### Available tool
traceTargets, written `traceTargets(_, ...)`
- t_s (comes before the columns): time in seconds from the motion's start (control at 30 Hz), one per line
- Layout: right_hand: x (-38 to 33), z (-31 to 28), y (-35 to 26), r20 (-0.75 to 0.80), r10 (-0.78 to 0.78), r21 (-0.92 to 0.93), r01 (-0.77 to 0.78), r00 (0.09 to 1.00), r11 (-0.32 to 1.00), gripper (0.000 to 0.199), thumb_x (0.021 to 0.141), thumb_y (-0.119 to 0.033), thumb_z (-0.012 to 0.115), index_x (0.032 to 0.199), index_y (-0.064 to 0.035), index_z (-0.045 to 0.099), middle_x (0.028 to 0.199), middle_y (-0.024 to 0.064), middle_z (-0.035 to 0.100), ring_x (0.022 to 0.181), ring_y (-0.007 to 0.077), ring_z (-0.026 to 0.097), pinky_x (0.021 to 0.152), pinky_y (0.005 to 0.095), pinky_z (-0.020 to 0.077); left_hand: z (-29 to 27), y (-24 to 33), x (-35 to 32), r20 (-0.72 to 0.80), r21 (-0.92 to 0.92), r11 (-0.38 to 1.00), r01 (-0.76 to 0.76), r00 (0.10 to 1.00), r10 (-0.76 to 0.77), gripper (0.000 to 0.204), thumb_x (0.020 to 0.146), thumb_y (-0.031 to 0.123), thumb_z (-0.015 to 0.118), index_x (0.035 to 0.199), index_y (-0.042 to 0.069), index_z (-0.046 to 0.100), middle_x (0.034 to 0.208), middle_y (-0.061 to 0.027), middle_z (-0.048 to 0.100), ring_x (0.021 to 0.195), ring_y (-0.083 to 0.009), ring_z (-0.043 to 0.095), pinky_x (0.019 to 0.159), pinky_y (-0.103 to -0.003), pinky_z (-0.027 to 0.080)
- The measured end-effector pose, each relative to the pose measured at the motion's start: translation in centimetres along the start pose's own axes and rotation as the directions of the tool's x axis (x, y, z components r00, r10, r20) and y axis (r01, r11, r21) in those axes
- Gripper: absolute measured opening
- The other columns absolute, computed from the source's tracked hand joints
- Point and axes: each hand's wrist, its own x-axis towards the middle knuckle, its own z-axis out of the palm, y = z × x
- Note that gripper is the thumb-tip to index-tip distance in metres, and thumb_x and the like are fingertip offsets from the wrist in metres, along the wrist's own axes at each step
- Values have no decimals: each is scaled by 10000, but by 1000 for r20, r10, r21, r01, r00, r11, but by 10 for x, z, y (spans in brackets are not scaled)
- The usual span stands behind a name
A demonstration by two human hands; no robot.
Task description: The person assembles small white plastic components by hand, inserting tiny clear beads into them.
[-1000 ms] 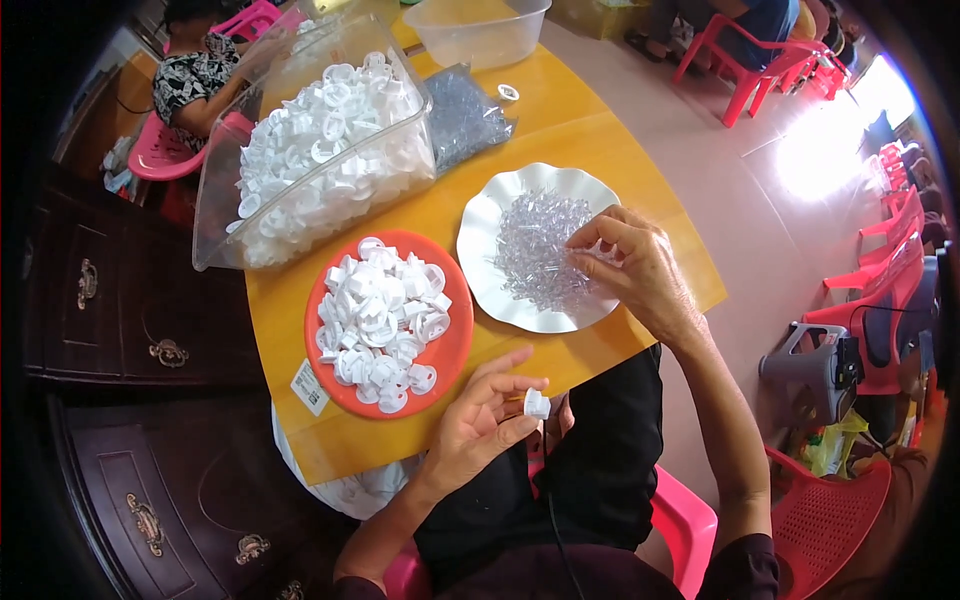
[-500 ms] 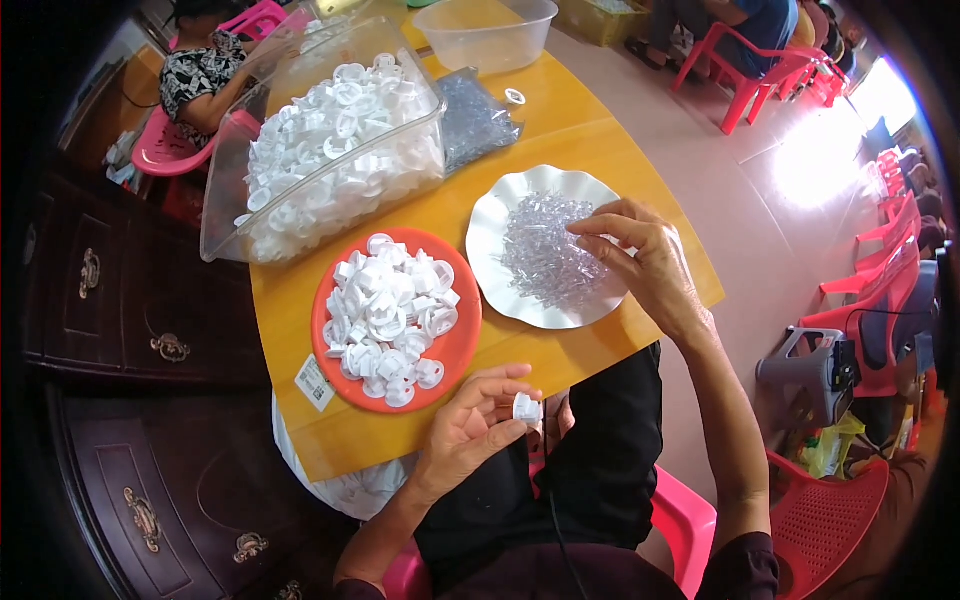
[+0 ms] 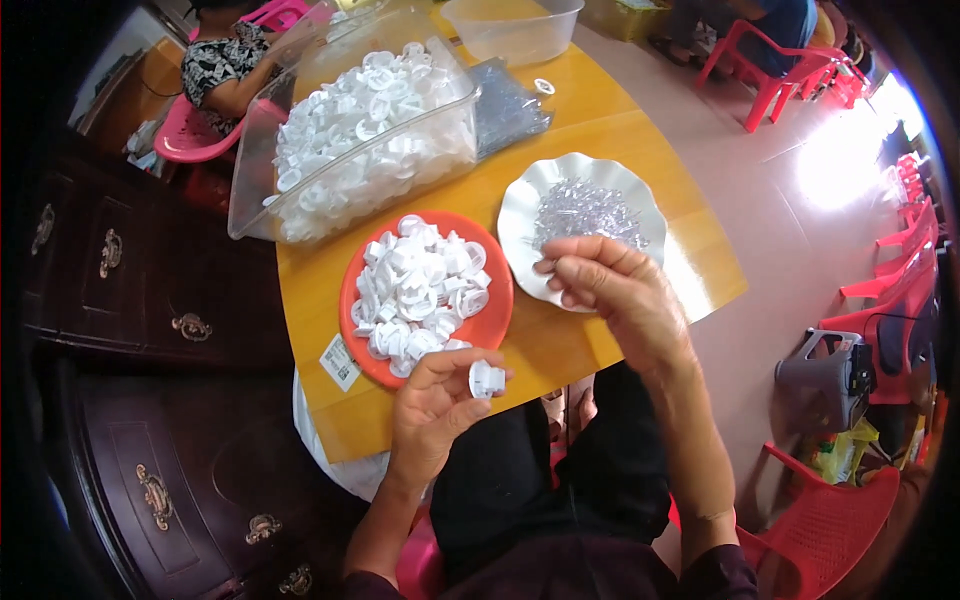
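Note:
Between thumb and fingers, my left hand (image 3: 437, 402) holds a small white round plastic part (image 3: 486, 380) just past the table's near edge. Close behind it lies an orange-red plate (image 3: 502, 325) heaped with similar white parts (image 3: 420, 285). My right hand (image 3: 620, 290) is over the near rim of a white scalloped plate (image 3: 515, 205), its thumb and fingers pinched together. Whatever is in that pinch is too small or hidden to make out. Small clear plastic pieces (image 3: 590, 212) lie piled on the scalloped plate.
A big clear bin (image 3: 350, 165) full of white parts stands at the far left of the yellow table (image 3: 590, 350). Beside it lie a bag of clear pieces (image 3: 508, 108) and a loose white ring (image 3: 544, 86). A clear tub (image 3: 515, 28) stands behind. Another person sits far left.
My right hand has drawn back from the pile of clear pieces toward me, fingers pinched. The left hand, with the white part, has risen nearer the orange-red plate. The view has shifted slightly.

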Motion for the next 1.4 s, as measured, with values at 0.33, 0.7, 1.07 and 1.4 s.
traceTargets(0.33, -40, 40, 53, 136, 96, 239, -126, 986, 963, 223, 919, -126, 679, 1109, -14, 702, 960, 44, 704, 882, 89, 615, 817, 229, 486, -4, -2, -1, -120, 19, 1000, -7, 993, 9, 429, 880, -98, 614, 1279, -5, 486, 1306, -147, 554, 1210, -213, 553, 1041, -352, 456)
traceTargets(0.7, -47, 39, 66, 13, -65, -112, 66, 998, 992, 192, 917, -45, 664, 1097, 9, 707, 978, 54, 694, 894, 97, 637, 829, 237, 506, -10, -14, -1, -122, -98, 995, 29, 992, -41, 421, 932, -22, 597, 1334, -9, 473, 1287, -168, 570, 1195, -225, 566, 985, -376, 509)
traceTargets(1.07, -54, 44, 78, -61, -257, -40, 255, 965, 966, 158, 904, -28, 675, 1057, 5, 700, 931, 57, 692, 855, 91, 650, 746, 230, 518, -10, -12, 1, -101, -78, 997, 14, 995, -22, 397, 959, 35, 586, 1339, 5, 476, 1335, -237, 539, 1198, -248, 569, 954, -369, 525)
traceTargets(1.4, -57, 43, 76, -66, -348, -329, 309, 935, 893, 121, 875, -53, 708, 989, -12, 709, 864, 73, 699, 677, 91, 599, 591, 233, 473, -5, -12, 1, -112, -48, 999, 3, 994, -8, 402, 950, 32, 600, 1333, 6, 480, 1337, -229, 539, 1187, -252, 576, 978, -367, 510)
